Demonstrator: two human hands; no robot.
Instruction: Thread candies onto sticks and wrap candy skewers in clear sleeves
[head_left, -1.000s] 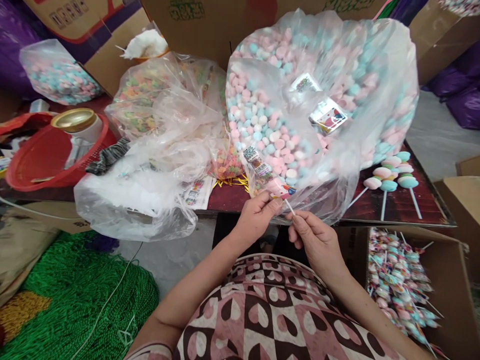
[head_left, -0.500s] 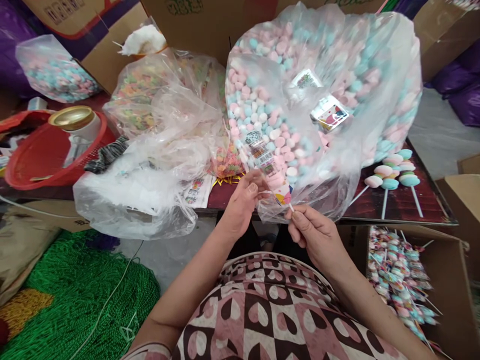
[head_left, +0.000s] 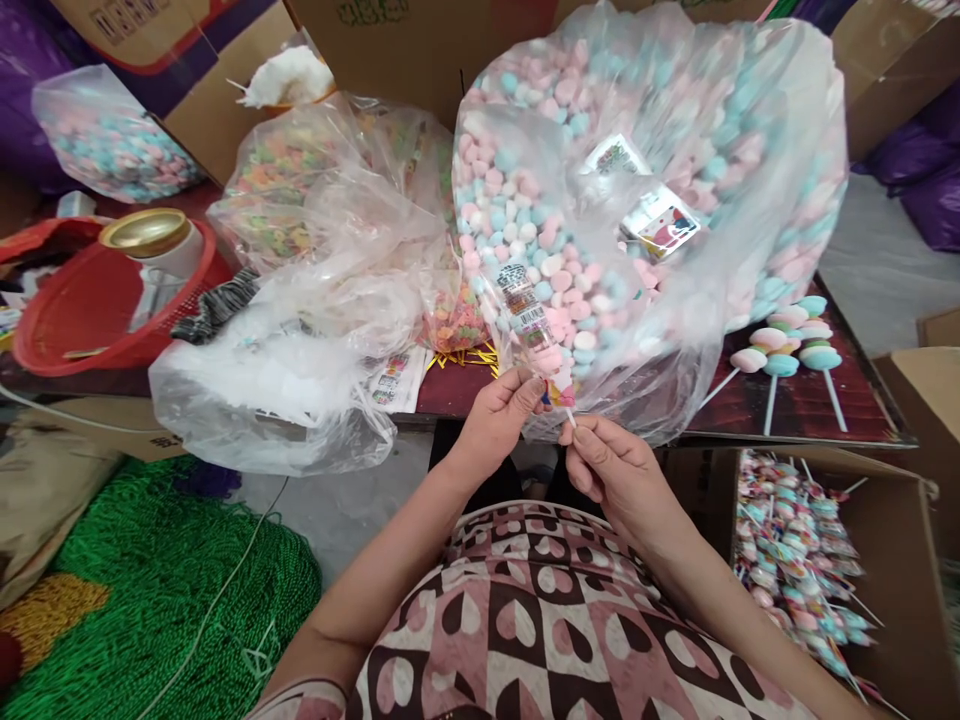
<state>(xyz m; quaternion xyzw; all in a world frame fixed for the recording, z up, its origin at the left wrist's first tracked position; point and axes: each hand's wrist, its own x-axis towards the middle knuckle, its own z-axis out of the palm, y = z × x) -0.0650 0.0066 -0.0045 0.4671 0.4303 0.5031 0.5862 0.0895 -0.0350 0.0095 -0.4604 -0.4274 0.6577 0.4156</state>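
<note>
With our left hand [head_left: 506, 405], we pinch the bottom of a clear wrapper [head_left: 529, 318]. Our right hand [head_left: 606, 455] has its fingertips closed on the white stick [head_left: 571, 417] poking out. They are near the middle of the table's [head_left: 862, 405] front edge. Three marshmallow pops [head_left: 784, 342] lie by the front right corner.

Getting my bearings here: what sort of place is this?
Probably a candy-packing workshop: a printed wrapper being held, a bulk bag of loose sweets, and a carton of wrapped sticks.
</note>
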